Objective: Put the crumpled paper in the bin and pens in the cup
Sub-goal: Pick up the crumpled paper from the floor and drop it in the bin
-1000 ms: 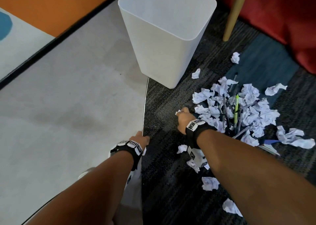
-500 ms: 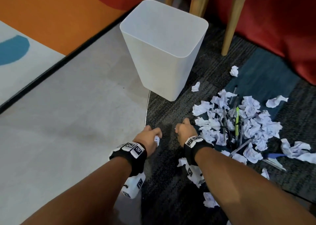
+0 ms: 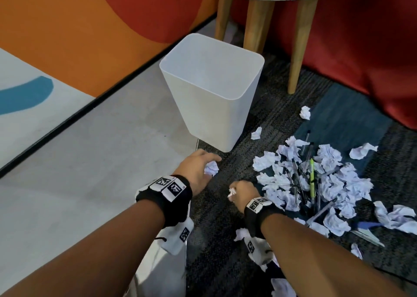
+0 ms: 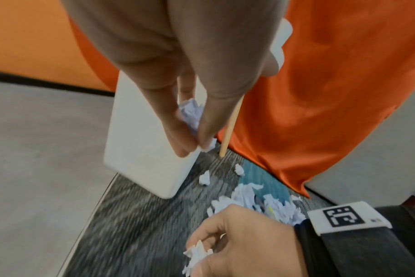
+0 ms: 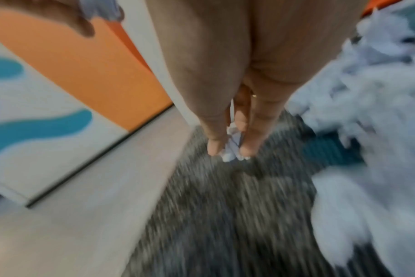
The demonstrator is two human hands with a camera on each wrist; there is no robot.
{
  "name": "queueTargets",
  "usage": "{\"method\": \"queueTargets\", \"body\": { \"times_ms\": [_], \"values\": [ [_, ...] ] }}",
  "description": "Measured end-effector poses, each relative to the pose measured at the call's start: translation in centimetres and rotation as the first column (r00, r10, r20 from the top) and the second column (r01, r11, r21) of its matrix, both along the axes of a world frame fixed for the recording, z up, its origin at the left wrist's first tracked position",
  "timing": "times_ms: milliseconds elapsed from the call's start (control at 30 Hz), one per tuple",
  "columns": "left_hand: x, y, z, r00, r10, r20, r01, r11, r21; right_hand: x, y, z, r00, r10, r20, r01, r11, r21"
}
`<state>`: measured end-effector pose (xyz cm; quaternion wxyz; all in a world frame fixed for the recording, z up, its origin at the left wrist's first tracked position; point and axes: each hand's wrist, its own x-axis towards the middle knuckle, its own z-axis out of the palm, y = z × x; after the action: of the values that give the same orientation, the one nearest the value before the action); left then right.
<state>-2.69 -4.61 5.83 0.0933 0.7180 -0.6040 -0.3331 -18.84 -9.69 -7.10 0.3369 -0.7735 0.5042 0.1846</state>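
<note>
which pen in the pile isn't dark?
The lime-green pen, lying lengthwise in the middle of the pile; the pens around it are dark or clear.

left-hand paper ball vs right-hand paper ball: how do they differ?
1. The ball in the left hand sits exposed between loosely curled fingers; the ball in the right hand is mostly hidden, only an edge poking out.
2. The left-hand ball is nearer the bin; the right-hand ball is nearer the pile of paper and pens.
Both are white, crumpled and held off the carpet.

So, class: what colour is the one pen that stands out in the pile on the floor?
Bright yellow-green; the pen lies among dark pens and white paper, clearest in the head view.
</note>
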Motion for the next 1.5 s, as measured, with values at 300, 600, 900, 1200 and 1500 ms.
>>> {"method": "queueTargets", "body": {
  "times_ms": [300,600,900,1200,1500],
  "values": [
    [-1.3,-9.9,16.1,0.99,-0.036,0.14,0.061,0.981,-0.181,-2.3,-8.8,17.7,0.886,-0.045,0.462,0.112,0.987,-0.118],
    [1.5,-15.9,11.9,0.955,0.176,0.239,-0.118,0.964,-0.239,-1.6,-12.9,24.0,0.668,-0.076,0.74,0.373,0.895,-0.244],
    [2.7,-15.9,10.2,0.958,0.116,0.263,-0.057,0.973,-0.224,3.2,-14.6,23.7,0.741,-0.048,0.67,0.403,0.829,-0.387],
    [1.7,-12.7,13.0,0.983,0.049,0.18,0.014,0.943,-0.332,3.3,-14.4,23.2,0.806,-0.048,0.59,0.396,0.785,-0.476],
    [-4.6,-7.0,8.2,0.974,-0.205,0.099,0.219,0.962,-0.163,-0.9,-9.3,15.4,0.662,-0.355,0.66,0.635,0.734,-0.241]
  ]
}}
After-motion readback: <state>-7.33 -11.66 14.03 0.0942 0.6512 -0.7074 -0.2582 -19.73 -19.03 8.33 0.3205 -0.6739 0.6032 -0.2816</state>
